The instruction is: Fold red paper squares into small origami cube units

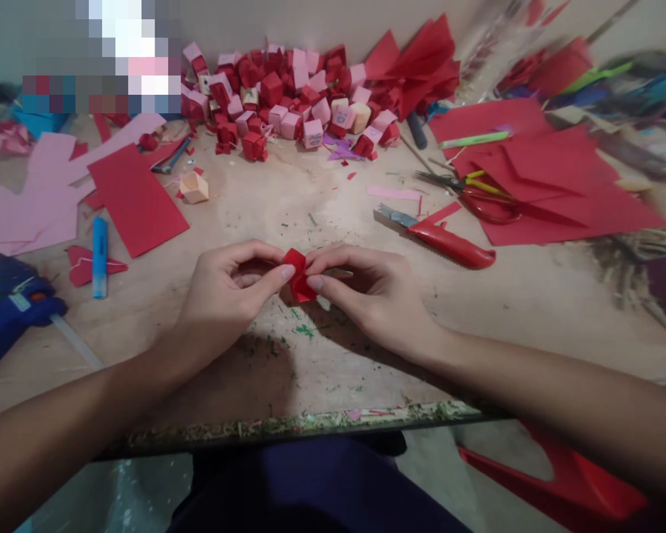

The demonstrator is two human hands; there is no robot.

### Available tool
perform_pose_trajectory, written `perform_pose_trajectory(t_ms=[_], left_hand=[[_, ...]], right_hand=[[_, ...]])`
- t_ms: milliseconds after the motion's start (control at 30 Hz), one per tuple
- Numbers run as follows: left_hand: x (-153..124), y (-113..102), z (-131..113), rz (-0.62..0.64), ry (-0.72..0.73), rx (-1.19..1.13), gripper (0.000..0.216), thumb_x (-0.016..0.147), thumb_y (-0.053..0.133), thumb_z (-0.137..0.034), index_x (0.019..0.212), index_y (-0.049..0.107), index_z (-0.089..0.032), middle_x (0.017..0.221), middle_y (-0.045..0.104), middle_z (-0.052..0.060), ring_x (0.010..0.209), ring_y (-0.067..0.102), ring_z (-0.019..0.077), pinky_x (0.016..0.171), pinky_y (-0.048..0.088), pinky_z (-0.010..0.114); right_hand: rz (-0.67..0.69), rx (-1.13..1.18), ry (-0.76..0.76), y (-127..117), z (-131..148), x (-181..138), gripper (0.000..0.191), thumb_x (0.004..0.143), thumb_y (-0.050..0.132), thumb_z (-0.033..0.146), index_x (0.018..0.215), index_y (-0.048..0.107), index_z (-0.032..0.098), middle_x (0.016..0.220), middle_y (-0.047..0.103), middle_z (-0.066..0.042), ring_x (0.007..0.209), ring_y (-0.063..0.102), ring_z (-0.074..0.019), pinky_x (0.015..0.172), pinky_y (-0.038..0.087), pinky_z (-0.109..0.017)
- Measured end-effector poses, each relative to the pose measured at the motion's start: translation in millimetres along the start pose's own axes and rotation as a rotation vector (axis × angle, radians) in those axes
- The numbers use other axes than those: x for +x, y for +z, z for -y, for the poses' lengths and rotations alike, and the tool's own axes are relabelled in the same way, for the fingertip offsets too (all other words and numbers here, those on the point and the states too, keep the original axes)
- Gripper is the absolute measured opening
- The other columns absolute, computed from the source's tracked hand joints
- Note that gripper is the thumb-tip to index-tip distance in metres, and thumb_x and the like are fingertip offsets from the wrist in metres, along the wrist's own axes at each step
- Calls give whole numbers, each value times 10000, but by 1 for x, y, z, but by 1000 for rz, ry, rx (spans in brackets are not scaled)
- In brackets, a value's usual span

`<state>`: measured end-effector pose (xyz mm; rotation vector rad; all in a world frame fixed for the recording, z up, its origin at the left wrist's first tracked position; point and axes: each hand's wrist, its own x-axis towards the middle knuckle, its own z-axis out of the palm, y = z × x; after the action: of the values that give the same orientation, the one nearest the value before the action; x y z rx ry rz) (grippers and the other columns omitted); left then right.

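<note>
Between my two hands, just above the table, is a small folded piece of red paper [298, 282]. My left hand [238, 285] pinches its left side between thumb and fingers. On the other side, my right hand [366, 285] pinches its right edge the same way. The fold's underside is hidden by my fingers. Beyond my right hand lies a red-handled utility knife [449, 243]. A blue highlighter [100, 259] rests to the left of my left hand, on a cut red paper shape [81, 265].
A pile of pink and red paper cubes [288, 96] covers the back. Scissors [477, 194] lie on red sheets [560, 178] at right. At left are a blue glue gun [16, 311], pink paper [44, 192] and a red card [138, 198]. The table's front edge [311, 422] is rough.
</note>
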<state>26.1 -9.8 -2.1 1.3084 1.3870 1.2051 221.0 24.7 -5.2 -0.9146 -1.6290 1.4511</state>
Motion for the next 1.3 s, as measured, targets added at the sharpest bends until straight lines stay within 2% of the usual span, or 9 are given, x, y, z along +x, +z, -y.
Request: perform_pose_trajectory(t_ms=[167,367,533,667,767,833,1033,1100,1300], left_hand=[[0,2,4,60,-55,-86,308,743,911,-300,943,707,-185,900,792,36,793,768,188,697,655,276],[2,2,3,-4,-30,-40,165,796,843,-257,851,703,-191,819,769,14,756,757,169,680,641,255],[-1,2,2,-24,76,64,58,844,782,-197,812,735,-201,760,763,2,675,732,154,620,631,237],[-6,2,3,-24,154,144,29,864,762,-191,847,748,-210,829,781,1,738,745,157,683,651,243],[-10,3,4,7,202,204,40,887,739,-189,869,748,-224,881,788,-5,790,757,159,745,661,254],[-12,4,5,14,234,245,55,895,725,-180,892,742,-232,910,787,-6,815,762,161,775,664,264],[-13,6,8,38,237,161,339,839,710,-89,1146,667,-226,1042,763,20,930,764,171,830,658,270],[-12,7,9,38,241,131,419,825,723,-79,1208,643,-231,1023,753,17,920,760,164,817,653,261],[-11,7,12,58,271,113,461,840,702,-66,1254,632,-257,1076,742,19,927,753,153,820,639,261]], right_hand=[[-32,-18,0,0,1,0,36,919,777,195,884,784,197,991,788,-41,886,737,-172,809,618,-313],[-59,-10,-12,1,0,0,68,850,838,167,882,800,213,1015,786,-32,944,741,-180,854,627,-309],[-54,-66,-24,-1,1,2,59,896,783,177,858,801,219,1023,782,-42,966,735,-195,897,617,-344],[-36,-110,-19,-2,0,2,70,919,750,201,863,786,220,991,786,-38,926,734,-202,889,618,-365],[-73,-82,18,-1,-2,0,36,910,765,227,884,749,209,932,775,-32,858,732,-192,848,626,-360],[-110,-41,37,0,-2,-1,94,886,791,233,892,701,210,926,760,-27,840,730,-187,820,630,-353],[-103,15,14,3,-2,-2,257,865,775,148,1044,612,234,947,718,-2,803,713,-152,762,612,-311],[-88,3,7,3,-2,-1,254,873,762,140,1067,625,229,951,714,-4,778,702,-142,734,602,-300],[-43,-60,30,3,0,-1,175,881,766,184,1022,673,227,945,737,-15,777,709,-163,717,610,-319]])
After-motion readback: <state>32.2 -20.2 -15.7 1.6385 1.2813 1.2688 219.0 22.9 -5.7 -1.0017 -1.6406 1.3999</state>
